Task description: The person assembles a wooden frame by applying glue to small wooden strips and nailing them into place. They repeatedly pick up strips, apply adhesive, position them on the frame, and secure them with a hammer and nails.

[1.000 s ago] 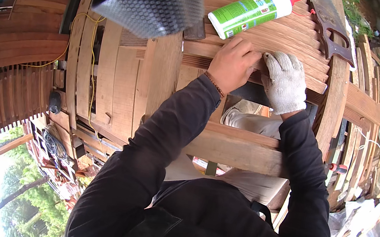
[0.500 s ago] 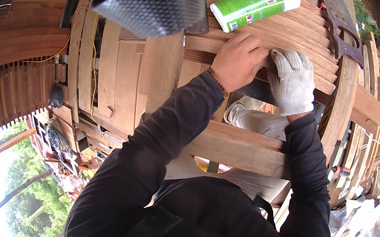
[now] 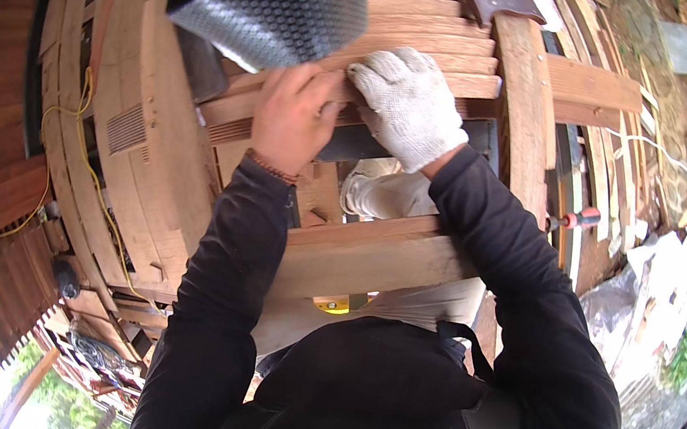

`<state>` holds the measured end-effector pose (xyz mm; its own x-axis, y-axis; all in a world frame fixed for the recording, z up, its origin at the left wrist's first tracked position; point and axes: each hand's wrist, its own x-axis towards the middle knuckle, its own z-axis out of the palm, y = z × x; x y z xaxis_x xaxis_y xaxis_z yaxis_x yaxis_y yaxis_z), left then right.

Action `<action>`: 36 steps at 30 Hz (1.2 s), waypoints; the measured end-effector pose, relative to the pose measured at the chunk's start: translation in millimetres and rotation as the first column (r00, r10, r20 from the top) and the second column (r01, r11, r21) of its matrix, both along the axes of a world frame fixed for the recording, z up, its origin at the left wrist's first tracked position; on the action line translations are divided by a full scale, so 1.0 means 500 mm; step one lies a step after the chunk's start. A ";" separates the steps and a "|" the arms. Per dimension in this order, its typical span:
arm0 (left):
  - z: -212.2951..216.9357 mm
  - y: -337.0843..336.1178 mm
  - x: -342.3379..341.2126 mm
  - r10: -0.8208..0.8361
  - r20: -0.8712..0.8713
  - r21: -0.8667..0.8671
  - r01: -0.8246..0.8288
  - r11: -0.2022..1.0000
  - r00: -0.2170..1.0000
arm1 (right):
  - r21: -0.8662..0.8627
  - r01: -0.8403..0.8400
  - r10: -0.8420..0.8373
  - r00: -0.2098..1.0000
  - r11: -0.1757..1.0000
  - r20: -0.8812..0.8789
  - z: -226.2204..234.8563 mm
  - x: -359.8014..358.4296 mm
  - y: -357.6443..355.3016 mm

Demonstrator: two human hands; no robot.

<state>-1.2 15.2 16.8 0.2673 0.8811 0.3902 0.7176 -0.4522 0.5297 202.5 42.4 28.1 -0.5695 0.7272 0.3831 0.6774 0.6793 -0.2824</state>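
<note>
Several brown wooden slats [image 3: 429,32] lie side by side across a timber frame. My bare left hand [image 3: 295,111], with a beaded bracelet at the wrist, is closed over the nearest wooden slat with curled fingers. To its right, my right hand [image 3: 409,107] in a white knit glove grips the same slat's near edge, close to its right end. The fingertips of both hands are partly hidden. A handsaw [image 3: 493,1] with a brown handle rests beyond the slats at the right.
A dark textured panel [image 3: 282,9] blocks the upper left. A thick beam [image 3: 373,256] crosses in front of my body, and an upright timber [image 3: 520,108] borders the slats. At the right are a red-handled tool [image 3: 579,219], plastic sheeting [image 3: 656,276] and a white cord [image 3: 670,165].
The view has swung to the right, so the hands and slats sit further left in it. The green and white bottle is now almost wholly hidden by the dark panel. Both hands remain on the slat.
</note>
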 end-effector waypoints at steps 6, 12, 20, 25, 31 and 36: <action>0.015 0.011 0.003 -0.024 -0.062 -0.050 0.020 0.999 0.998 | -0.005 0.012 -0.012 0.996 1.000 0.087 0.002 0.006 -0.007; 0.028 0.021 0.009 -0.029 -0.125 -0.083 0.019 0.996 0.992 | -0.011 0.045 -0.045 0.998 0.999 0.032 0.023 0.017 -0.015; 0.015 0.032 0.020 -0.039 -0.129 -0.062 0.031 0.998 0.991 | -0.304 0.132 -0.149 0.988 0.944 -0.035 0.057 0.051 -0.090; 0.014 0.032 0.023 -0.029 -0.136 -0.031 0.025 0.999 0.990 | -0.362 0.228 -0.239 0.971 0.904 0.015 0.042 0.086 -0.179; 0.007 0.029 0.024 0.004 -0.134 -0.009 -0.006 1.000 0.991 | -0.293 0.359 -0.376 0.926 0.886 -0.002 0.043 0.098 -0.177; 0.011 0.018 0.051 0.127 -0.214 0.040 -0.121 0.992 0.969 | -0.302 0.355 -0.380 0.925 0.885 -0.025 0.027 0.096 -0.160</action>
<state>24.5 24.1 22.4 0.2369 0.9028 0.3590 0.8648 -0.3643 0.3456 250.6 -37.3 41.6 -0.2159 0.9632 0.1601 0.8290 0.2674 -0.4911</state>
